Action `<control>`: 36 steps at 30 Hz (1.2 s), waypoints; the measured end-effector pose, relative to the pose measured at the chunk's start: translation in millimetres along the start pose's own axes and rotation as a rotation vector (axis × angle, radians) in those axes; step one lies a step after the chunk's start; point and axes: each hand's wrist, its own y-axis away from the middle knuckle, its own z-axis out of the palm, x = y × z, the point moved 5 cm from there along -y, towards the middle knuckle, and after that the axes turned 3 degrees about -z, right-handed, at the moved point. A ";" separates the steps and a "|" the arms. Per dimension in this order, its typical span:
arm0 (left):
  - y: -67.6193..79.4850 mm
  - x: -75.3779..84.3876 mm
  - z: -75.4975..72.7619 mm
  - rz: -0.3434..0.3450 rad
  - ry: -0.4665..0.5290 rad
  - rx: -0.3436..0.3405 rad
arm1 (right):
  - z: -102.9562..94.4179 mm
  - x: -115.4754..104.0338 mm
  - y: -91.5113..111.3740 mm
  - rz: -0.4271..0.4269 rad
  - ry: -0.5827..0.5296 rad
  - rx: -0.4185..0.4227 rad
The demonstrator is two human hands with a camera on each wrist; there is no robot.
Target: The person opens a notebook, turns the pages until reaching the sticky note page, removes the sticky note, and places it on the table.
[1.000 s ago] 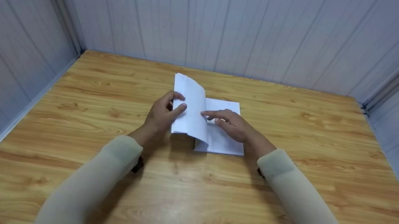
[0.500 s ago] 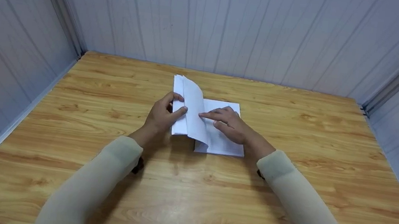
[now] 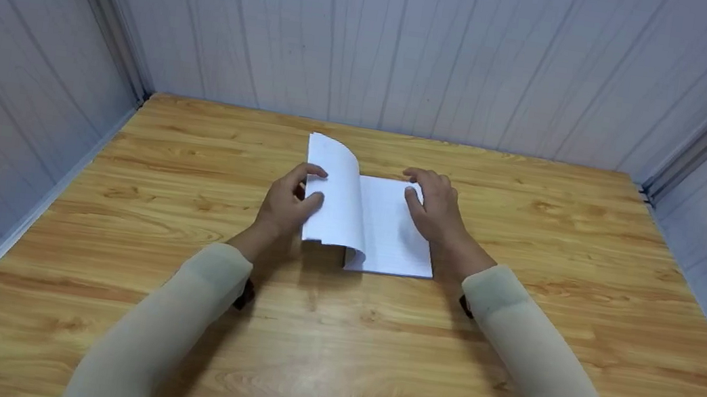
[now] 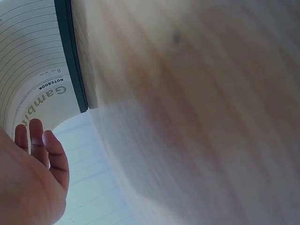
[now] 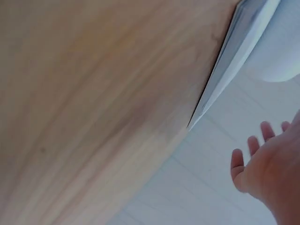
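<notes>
An open notebook (image 3: 389,237) with white ruled pages lies on the table, its left-hand leaves (image 3: 337,189) raised and curving over. My left hand (image 3: 285,202) grips the outer edge of those leaves, thumb on the front and other fingers partly hidden behind. At the upper right corner of the flat right-hand page is my right hand (image 3: 437,209), fingers loosely bent and pinching nothing; whether it touches the page I cannot tell. In the left wrist view, the notebook's lined underside (image 4: 35,51) shows "NOTEBOOK" lettering and a dark green spine (image 4: 70,51).
A wood-grain table (image 3: 320,344) spreads around the notebook. Pale panelled walls (image 3: 375,37) close it in at the back and both sides. Each light sleeve has a dark band (image 3: 243,295) beneath its cuff.
My right hand has left the turning leaf and moved right and away to the page's upper right corner. That leaf now lies over against the left-hand stack beside my left thumb.
</notes>
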 end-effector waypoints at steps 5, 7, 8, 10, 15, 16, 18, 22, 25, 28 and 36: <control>1.1 -1.6 -0.3 -0.016 0.031 -0.004 | 0.3 13.0 0.2 0.175 0.123 -0.090; 1.4 -1.7 -0.5 -0.015 0.049 -0.004 | 2.0 17.6 1.0 0.238 0.173 -0.147; 1.5 -1.7 -0.5 -0.012 0.055 -0.004 | 3.3 19.9 1.5 0.265 0.196 -0.178; 1.4 -1.8 -0.3 -0.007 0.055 -0.007 | 6.0 23.8 2.7 0.307 0.239 -0.246; 1.5 -1.5 -0.5 -0.012 0.041 -0.008 | 13.5 27.2 6.7 0.346 0.303 -0.391; 1.5 -1.4 -0.5 -0.014 0.034 -0.006 | 14.8 26.8 7.2 0.344 0.309 -0.410; 1.3 -1.0 -0.5 -0.018 0.022 -0.002 | 16.9 25.8 8.3 0.337 0.315 -0.441; 1.0 -0.8 0.2 -0.029 0.008 0.002 | 19.8 24.8 9.8 0.337 0.322 -0.486; 1.2 -0.9 0.4 -0.035 0.018 0.006 | 20.6 24.2 11.1 0.340 0.326 -0.509; 1.2 -0.3 0.1 -0.023 0.028 0.013 | 21.0 23.6 11.9 0.334 0.339 -0.519; 1.2 -1.2 -0.4 -0.031 0.047 0.011 | 22.7 22.5 10.7 0.327 0.357 -0.543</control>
